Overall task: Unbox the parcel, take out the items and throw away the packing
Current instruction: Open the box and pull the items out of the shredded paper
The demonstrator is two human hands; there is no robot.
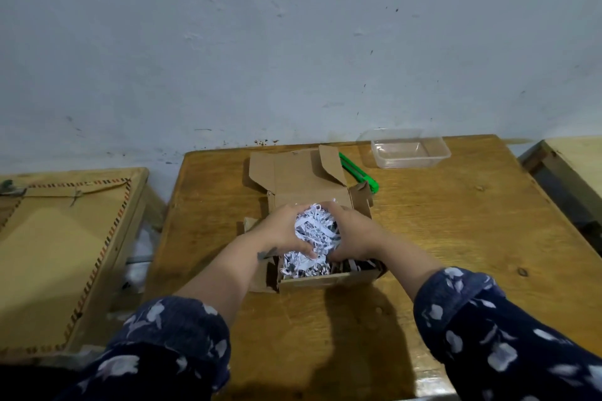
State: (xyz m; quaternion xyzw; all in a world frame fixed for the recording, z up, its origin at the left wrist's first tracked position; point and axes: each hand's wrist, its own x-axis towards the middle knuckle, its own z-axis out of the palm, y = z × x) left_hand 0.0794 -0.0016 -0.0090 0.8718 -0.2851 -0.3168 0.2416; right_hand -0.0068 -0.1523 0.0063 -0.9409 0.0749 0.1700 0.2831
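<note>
Pale blue wall stands behind a brown wooden table. At the table's middle sits an open brown cardboard box, lid flap up at 12 o'clock. Both hands, left hand and right hand, curl around a clump of white shredded paper above the box. At 1 o'clock lie a green cutter knife and a clear plastic tub.

- I see an open brown cardboard box, matt and slightly rough.
- Its fill is white shredded paper, crinkled and dull.
- My yellow-brown wooden desk looks varnished, with a soft sheen.
- The clear rectangular plastic tub is smooth and glossy.
- The green plastic cutter shines.
- My dark blue flowered sleeves are soft cloth.
</note>
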